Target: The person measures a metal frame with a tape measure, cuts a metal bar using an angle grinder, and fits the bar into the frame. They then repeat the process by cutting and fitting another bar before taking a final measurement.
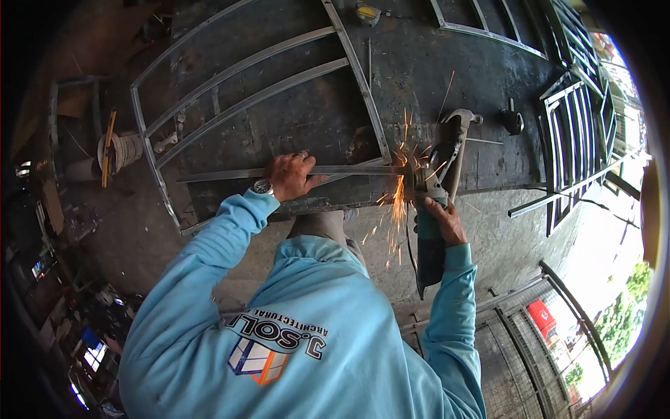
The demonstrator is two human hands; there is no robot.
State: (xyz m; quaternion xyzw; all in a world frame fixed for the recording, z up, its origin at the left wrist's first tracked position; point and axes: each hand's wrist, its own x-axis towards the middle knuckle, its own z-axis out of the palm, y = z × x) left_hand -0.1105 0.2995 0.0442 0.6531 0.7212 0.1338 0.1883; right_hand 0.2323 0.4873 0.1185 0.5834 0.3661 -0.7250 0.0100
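"Where's the bar (352, 170)?"

"Across the near edge of the tabletop (412, 84), running out toward nine o'clock from the disc (410, 179). The left hand (289, 176) grips it, thumb pointing toward three."

"And the right hand (447, 221)?"

"Wrapped round the grinder (431, 257), with the disc at the bar's three o'clock end. Orange sparks (399, 199) spray there, mostly toward six."

"What's around it?"

"From the disc, the hammer (460, 120) head is at one o'clock, its handle close beside the grinder. A big frame (244, 54) lies at ten, the tape measure (368, 14) near twelve, and barred frames (567, 133) between two and three."
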